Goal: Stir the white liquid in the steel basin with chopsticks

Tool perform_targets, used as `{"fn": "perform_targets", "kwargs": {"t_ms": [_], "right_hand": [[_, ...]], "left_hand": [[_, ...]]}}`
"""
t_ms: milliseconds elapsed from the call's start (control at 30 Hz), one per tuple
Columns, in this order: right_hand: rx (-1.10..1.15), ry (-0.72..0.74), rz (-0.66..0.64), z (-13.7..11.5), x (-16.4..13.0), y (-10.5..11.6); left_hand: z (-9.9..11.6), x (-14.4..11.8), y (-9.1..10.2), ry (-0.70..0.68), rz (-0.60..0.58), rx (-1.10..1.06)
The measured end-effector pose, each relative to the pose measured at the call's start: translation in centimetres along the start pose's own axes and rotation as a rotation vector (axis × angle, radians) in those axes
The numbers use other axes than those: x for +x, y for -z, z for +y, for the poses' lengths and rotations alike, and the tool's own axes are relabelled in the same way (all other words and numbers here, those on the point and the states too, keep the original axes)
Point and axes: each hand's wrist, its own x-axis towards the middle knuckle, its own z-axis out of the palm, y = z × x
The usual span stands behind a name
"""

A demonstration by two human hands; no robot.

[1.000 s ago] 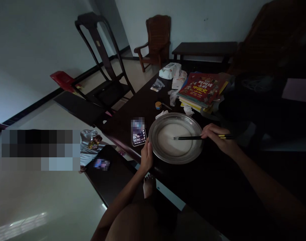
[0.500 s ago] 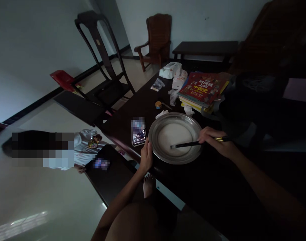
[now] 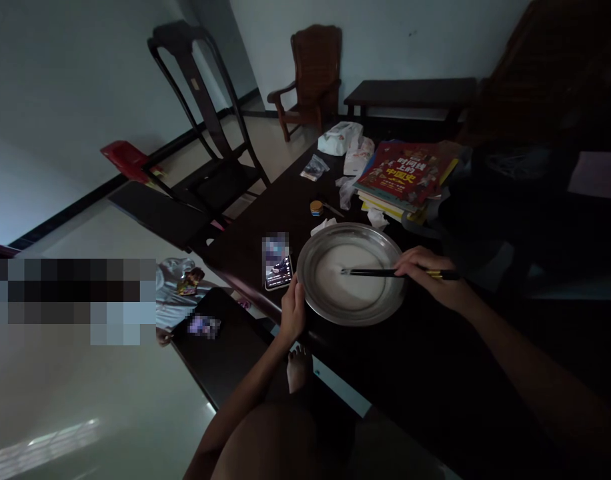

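A pair of dark chopsticks [image 3: 380, 273] lies level again over the pale liquid in the steel basin [image 3: 310, 293] on the dark tabletop [image 3: 410, 373], their tips swung back up from half a second ago, which suggests stirring in progress. The right hand [image 3: 425, 277] grips them; the left hand [image 3: 293, 310] curls against the basin's near rim. A phone [image 3: 277, 265] lies just beside it.

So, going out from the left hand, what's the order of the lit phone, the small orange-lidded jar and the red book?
1. Lit phone, just beyond the left hand.
2. Small orange-lidded jar, farther up the table.
3. Red book, far right, atop a stack.
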Motion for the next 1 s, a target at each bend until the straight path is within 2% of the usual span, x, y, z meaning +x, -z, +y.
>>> {"fn": "perform_targets", "kwargs": {"t_ms": [100,233,400,567,767,900,1000], "right_hand": [[0.022,-0.022,0.029,-0.02,0.03,0.35],[0.026,0.001,-0.085,-0.13,-0.06,-0.03],[0.022,-0.012,0.027,0.14,-0.1,0.02],[0.024,0.03,-0.076,0.0,-0.15,-0.16],[0.01,-0.007,0.037,0.15,-0.13,-0.09],[0.023,0.019,-0.05,0.18,-0.14,-0.23],[0.008,0.002,-0.018,0.35,-0.16,-0.41]], "left_hand": [[-0.04,0.02,0.0,-0.016,-0.013,-0.004],[0.06,-0.01,0.02,-0.003,0.004,-0.005],[-0.15,-0.05,0.02,-0.005,-0.016,-0.002],[-0.24,-0.04,0.01,0.013,-0.006,-0.004],[-0.31,-0.08,0.08,0.005,-0.008,0.007],[-0.3,-0.08,0.02,0.001,-0.005,0.005],[-0.21,-0.07,-0.02,0.011,0.009,0.006]]}}
